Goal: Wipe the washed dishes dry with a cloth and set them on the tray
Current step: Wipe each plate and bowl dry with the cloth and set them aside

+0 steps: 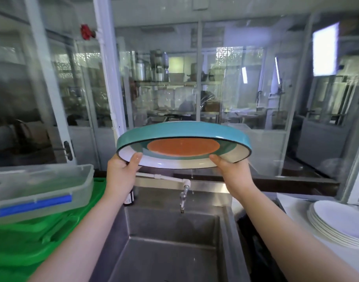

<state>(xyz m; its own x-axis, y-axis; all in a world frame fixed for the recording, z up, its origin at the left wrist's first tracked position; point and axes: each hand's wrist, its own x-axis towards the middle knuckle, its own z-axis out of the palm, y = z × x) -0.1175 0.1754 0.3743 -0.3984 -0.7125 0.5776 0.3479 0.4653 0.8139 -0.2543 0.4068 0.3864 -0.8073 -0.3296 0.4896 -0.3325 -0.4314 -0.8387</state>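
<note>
A wide teal dish [183,147] with a white inside and an orange centre is held up above the steel sink [168,241], tilted so its inside faces me. My left hand [121,169] grips its near left rim, thumb on the white inside. My right hand [231,171] grips the near right rim the same way. Drops of water fall from the dish's lower edge. No cloth is in view.
A white tap [182,192] juts over the sink below the dish. Left of the sink a clear lidded box [40,190] lies on green trays [32,237]. At right stands a stack of white plates [341,222]. Glass partitions close the back.
</note>
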